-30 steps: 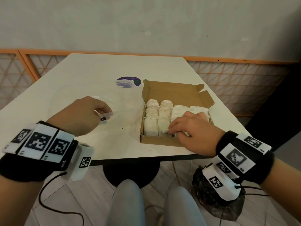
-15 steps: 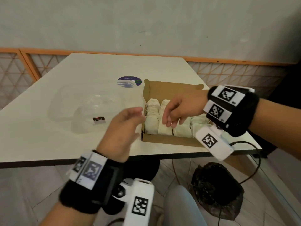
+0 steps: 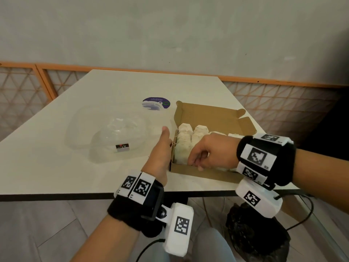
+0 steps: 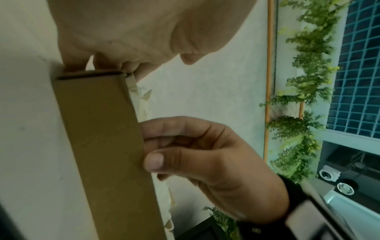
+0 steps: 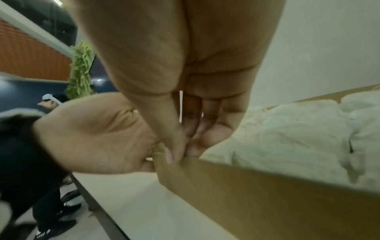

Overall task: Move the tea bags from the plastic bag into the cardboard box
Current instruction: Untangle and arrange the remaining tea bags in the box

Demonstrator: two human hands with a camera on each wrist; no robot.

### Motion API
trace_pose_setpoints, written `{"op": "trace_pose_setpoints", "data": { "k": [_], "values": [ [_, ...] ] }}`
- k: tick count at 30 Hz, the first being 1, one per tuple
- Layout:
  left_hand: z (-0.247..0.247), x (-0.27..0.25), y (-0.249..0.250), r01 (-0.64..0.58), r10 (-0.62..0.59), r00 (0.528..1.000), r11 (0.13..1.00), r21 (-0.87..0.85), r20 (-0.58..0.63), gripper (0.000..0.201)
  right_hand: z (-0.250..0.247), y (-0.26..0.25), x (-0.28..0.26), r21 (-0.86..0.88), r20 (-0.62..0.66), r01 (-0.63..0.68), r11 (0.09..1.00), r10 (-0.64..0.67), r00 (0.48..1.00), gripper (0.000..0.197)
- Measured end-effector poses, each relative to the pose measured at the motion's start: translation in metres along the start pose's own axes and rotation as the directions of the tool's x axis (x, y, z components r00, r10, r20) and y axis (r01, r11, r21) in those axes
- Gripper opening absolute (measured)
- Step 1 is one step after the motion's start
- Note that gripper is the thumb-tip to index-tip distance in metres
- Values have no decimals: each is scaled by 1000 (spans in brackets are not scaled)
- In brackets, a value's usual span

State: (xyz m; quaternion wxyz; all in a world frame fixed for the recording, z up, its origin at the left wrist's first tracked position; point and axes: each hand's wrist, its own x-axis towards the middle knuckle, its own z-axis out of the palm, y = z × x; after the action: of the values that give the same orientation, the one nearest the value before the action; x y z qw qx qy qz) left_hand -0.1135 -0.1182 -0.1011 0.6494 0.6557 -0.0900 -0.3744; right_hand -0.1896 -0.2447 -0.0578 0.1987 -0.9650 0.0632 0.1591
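Note:
The brown cardboard box [image 3: 204, 174] lies open at the table's front right, lid back, with rows of white tea bags [image 3: 184, 140] inside. My right hand [image 3: 194, 163] reaches over the front wall near its left corner. In the wrist views the right hand [image 4: 148, 146] pinches that wall [image 5: 246, 186], thumb outside and fingers inside against the tea bags [image 5: 287, 133]. My left hand [image 3: 168, 142] rests flat against the box's left side, thumb up. The clear plastic bag [image 3: 117, 137] lies loose to the left, untouched; no tea bags show in it.
A round purple sticker [image 3: 156, 103] lies on the white table [image 3: 56, 167] behind the bag. The box sits close to the front table edge. A black bag [image 3: 258, 233] and cables are on the floor below right. An orange lattice railing [image 3: 45, 80] runs behind.
My left hand let go of the plastic bag and moved right to the box's left side. My right hand lifted off the tea bags, then came down onto the front wall.

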Motion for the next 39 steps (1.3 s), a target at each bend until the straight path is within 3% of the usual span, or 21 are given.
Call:
{"op": "trace_pose_setpoints", "data": {
  "k": [3,9,11,13,16,20,25,27,28,29,30,31,32,34,35,37,39],
  "values": [
    [5,6,7,-27,27,999,1000,3,46,87,6,3,-2,-8,-73,10,1000,-10,997,29],
    [27,-18,19,-181,118,971,931,318,206,81,-1,8,-9,40,-79,10,999,-7,997,22],
    [23,-19,19,-244,199,961,937,248,192,76,-14,13,-12,81,-136,-33,996,43,990,20],
    [14,-21,19,-274,265,961,953,128,79,65,-24,17,-14,104,-223,-66,992,88,971,17],
    [-2,-24,11,-235,233,972,968,-89,-30,61,-25,11,-8,67,-294,-55,996,72,953,17],
    [-4,-23,-2,-80,64,995,969,-235,-74,63,-13,-9,15,45,-238,-59,997,68,969,22],
    [-5,-26,-5,8,9,999,922,-388,41,62,-12,-25,29,-99,-51,-69,993,65,997,34],
    [-10,-35,-1,-141,139,990,956,-258,-27,42,-20,-20,17,-56,-82,-90,994,85,993,30],
    [-14,-39,2,-278,270,959,957,-89,-90,29,-26,-14,8,-13,-155,-110,994,106,982,28],
    [-19,-42,5,-409,424,896,904,127,-130,20,-32,-3,-1,38,-248,-144,989,149,957,26],
    [-26,-43,8,-490,562,818,791,366,-120,20,-36,11,-12,85,-337,-202,976,219,916,26],
    [-33,-40,11,-484,641,765,639,598,-64,27,-38,25,-22,117,-403,-287,951,309,861,27],
    [-40,-35,15,-411,646,764,484,772,2,36,-36,40,-32,128,-439,-395,910,409,800,31],
    [-49,-24,23,-206,502,863,250,946,55,46,-21,67,-45,110,-401,-597,795,585,705,43],
    [-52,-19,26,-157,428,901,178,971,67,45,-11,76,-48,89,-348,-659,746,644,682,46],
    [-57,-12,30,-187,380,918,156,970,115,39,6,88,-48,59,-266,-700,712,687,676,31],
    [-60,-12,29,-242,383,913,220,945,145,41,11,96,-45,110,-252,-679,726,681,687,17]
  ]
}}
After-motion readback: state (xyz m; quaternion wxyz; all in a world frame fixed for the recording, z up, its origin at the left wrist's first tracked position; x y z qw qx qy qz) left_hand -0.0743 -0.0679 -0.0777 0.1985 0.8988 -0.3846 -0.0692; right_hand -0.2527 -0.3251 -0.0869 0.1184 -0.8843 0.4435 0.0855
